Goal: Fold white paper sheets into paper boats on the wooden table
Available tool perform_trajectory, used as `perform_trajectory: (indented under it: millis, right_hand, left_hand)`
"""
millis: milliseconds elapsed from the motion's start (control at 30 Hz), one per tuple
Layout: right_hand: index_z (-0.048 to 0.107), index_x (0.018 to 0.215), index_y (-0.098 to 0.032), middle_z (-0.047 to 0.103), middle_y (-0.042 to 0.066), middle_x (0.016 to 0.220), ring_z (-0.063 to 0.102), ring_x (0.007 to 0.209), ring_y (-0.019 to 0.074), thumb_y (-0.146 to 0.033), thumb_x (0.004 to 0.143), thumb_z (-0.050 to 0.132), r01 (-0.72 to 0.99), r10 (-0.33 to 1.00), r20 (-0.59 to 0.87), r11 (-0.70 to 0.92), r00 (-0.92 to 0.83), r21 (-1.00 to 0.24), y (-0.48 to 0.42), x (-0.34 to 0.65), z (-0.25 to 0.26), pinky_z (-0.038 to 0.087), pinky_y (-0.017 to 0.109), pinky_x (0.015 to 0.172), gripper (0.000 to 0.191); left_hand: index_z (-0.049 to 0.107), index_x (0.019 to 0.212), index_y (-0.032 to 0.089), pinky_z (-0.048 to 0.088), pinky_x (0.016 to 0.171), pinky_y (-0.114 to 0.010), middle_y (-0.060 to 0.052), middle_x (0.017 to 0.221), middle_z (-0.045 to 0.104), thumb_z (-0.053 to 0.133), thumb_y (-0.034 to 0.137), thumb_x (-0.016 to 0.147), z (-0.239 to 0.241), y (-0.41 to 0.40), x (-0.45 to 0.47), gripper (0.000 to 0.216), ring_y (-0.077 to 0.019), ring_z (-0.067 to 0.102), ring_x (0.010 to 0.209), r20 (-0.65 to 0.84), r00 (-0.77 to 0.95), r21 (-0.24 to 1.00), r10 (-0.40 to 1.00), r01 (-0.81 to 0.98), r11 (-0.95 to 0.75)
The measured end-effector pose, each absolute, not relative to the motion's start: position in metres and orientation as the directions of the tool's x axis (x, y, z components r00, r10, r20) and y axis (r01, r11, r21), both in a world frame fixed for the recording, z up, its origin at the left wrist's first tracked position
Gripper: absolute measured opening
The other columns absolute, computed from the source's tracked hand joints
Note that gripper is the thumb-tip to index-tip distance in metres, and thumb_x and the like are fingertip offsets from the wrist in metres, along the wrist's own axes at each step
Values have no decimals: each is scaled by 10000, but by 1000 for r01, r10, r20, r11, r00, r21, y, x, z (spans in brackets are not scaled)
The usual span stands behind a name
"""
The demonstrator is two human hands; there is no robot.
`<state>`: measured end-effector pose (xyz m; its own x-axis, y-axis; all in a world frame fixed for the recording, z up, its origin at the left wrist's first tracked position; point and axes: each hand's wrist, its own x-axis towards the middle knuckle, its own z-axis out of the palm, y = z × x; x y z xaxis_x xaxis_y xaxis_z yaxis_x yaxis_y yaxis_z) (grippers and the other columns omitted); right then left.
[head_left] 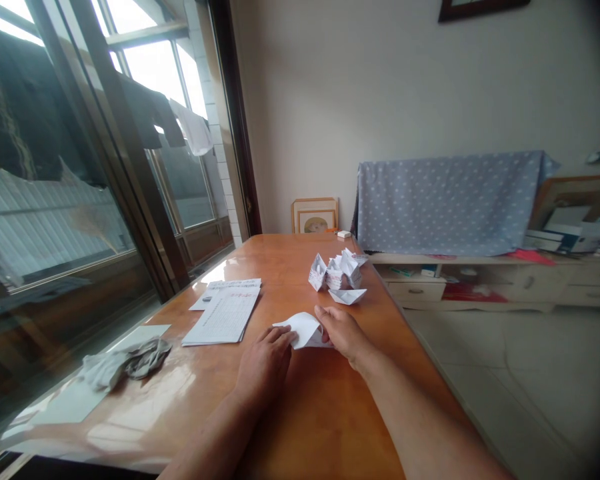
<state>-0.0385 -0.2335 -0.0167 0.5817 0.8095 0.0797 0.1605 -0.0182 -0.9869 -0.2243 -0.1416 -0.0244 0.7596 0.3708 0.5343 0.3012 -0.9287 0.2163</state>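
A folded piece of white paper [303, 327] lies at the middle of the table, its upper layer bowed up in a curve. My left hand [267, 360] has its fingers closed together at the paper's left side, pressing on its edge. From the right, my right hand [344, 331] pinches the paper's other side between thumb and fingers. Just beyond stands a group of folded paper boats [347, 265], with one boat [347, 295] lying nearest to my right hand. Left of my hands rests a stack of printed sheets [224, 317].
Crumpled grey cloths [125, 363] lie on a pale sheet [70, 403] at the table's left edge. A small white box [344, 234] sits at the far end. Along the right stands a low cabinet [480, 283] below a spotted blue cloth [445, 203]. Glass doors [130, 167] flank the left.
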Motion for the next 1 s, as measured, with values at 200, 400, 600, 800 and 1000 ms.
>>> perform_trajectory:
  millis: [200,400,600,800,1000]
  right_hand:
    - [666,828,-194,592,9,588,546,569,168,-698,873,489,157,756,107,5,646,-988,-234,-28,-17,423,283,564,536]
    - [685,927,-181,686,46,788,616,776,212,-688,865,528,184,729,159,45,666,-982,-236,-30,-13,442,292,667,534]
    - [686,1098,-199,715,67,1093,629,1060,254,-613,851,612,142,838,220,171,500,-975,-242,-43,-2,478,335,883,488]
    - [698,1063,-186,722,78,986,655,951,265,-514,748,730,173,840,162,83,518,-981,-247,-47,3,506,347,795,456]
    - [663,843,-174,700,27,776,622,691,189,-451,763,713,-16,920,29,38,391,-999,-248,-44,-1,467,288,636,293]
  left_hand:
    - [671,1153,243,520,930,-372,-71,1190,702,444,243,975,-26,-137,-228,288,-233,658,1076,594,637,442,491,252,-861]
    - [694,924,221,460,702,-282,-7,784,674,557,371,942,-18,-141,-231,205,-187,615,755,583,394,718,711,160,-677]
    - [660,827,186,461,679,-272,-6,772,644,616,413,895,-16,-138,-226,241,-163,561,734,357,435,927,826,-55,-372]
    - [676,840,181,437,637,-252,-11,788,625,638,425,870,-17,-133,-226,249,-135,526,698,236,535,972,812,-147,-185]
    - [690,918,180,406,598,-244,-1,788,612,659,428,855,-14,-136,-225,258,-109,488,629,187,576,979,796,-173,-105]
